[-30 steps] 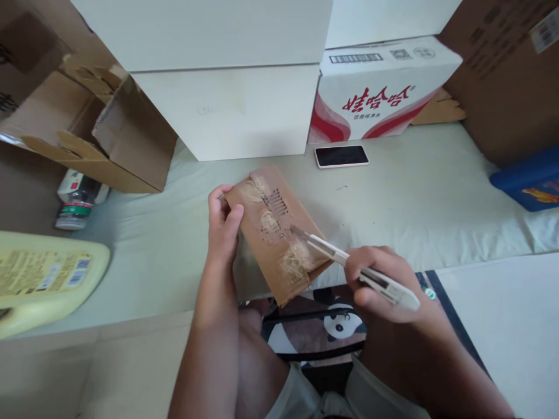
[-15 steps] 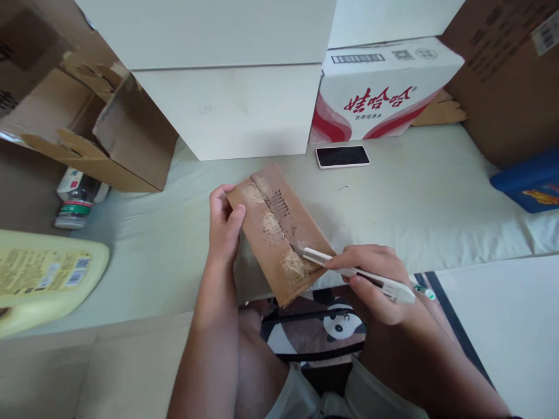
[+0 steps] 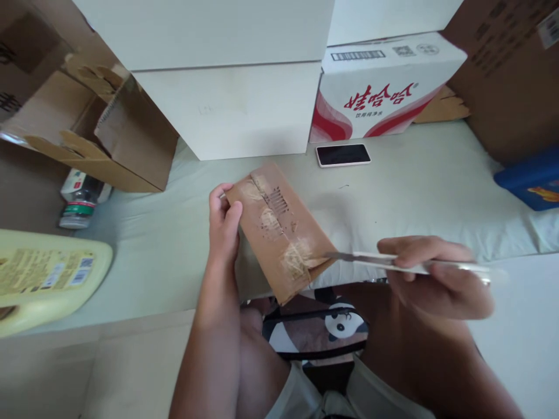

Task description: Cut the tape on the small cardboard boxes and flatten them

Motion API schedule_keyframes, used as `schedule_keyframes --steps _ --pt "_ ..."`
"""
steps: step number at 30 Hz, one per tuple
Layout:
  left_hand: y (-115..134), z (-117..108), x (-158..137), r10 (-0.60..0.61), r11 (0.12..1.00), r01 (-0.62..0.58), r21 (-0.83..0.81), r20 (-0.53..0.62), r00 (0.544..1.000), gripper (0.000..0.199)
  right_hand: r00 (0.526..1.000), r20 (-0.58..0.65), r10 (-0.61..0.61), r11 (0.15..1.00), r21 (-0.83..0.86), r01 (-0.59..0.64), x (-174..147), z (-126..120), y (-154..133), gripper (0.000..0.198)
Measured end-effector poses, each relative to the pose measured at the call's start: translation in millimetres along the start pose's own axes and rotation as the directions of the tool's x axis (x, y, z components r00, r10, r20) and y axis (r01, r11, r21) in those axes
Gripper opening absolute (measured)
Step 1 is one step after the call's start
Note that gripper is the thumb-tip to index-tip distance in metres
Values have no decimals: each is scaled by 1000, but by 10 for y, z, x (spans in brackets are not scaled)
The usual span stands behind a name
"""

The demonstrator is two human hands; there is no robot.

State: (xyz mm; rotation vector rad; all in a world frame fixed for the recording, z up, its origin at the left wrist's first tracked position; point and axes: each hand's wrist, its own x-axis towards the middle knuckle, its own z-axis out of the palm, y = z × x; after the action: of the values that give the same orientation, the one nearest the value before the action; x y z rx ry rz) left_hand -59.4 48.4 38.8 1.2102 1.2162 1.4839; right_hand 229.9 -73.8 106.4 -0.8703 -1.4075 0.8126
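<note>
A small brown cardboard box (image 3: pixel 279 233) is tilted over the front edge of the cloth-covered surface. Worn tape patches and printed marks cover its top, and a seam runs along its length. My left hand (image 3: pixel 225 224) grips its upper left edge, thumb on top. In my right hand (image 3: pixel 432 276), slightly blurred, is a white utility knife (image 3: pixel 384 261) with its grey blade extended. The blade tip points left, at the box's lower right corner; whether it touches the cardboard I cannot tell.
A phone (image 3: pixel 343 155) lies before a white and red carton (image 3: pixel 375 99). On the left are an opened cardboard box (image 3: pixel 135 134), a plastic bottle (image 3: pixel 78 201) and a pale yellow jug (image 3: pixel 52 279). A blue container (image 3: pixel 530 177) stands at the right. Below is a panda-print item (image 3: pixel 343 321).
My right hand has moved right with the utility knife, drawing the blade from the middle seam to the box's lower right corner. My left hand and the box have barely moved.
</note>
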Motion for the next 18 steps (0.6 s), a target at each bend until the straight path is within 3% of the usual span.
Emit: schedule_keyframes --steps 2,4,7,8,10,13,18 --pt "6 -13 9 -20 1000 19 -11 -17 1000 53 970 -242 -25 999 -41 15 8 -70 145 24" --pt "22 -28 12 -40 999 39 -22 -30 999 56 931 -364 37 950 -275 -145 22 -119 347 19" --pt "42 -40 8 -55 998 54 -29 -35 998 60 941 -279 192 706 -626 -330 37 -161 672 25" --pt "43 -42 6 -52 998 51 -28 -33 998 61 946 -214 243 649 -689 -323 36 -167 760 30" --pt "34 -41 1 -43 999 43 -22 -25 999 60 944 -99 315 612 -739 -282 25 -168 872 42" --pt "18 -35 -7 -35 999 34 -24 -31 999 58 918 63 392 678 -694 -242 -20 -142 873 61" --pt "35 -7 -27 -54 996 52 -78 -15 998 60 847 396 354 895 -407 -184 -123 -30 722 55"
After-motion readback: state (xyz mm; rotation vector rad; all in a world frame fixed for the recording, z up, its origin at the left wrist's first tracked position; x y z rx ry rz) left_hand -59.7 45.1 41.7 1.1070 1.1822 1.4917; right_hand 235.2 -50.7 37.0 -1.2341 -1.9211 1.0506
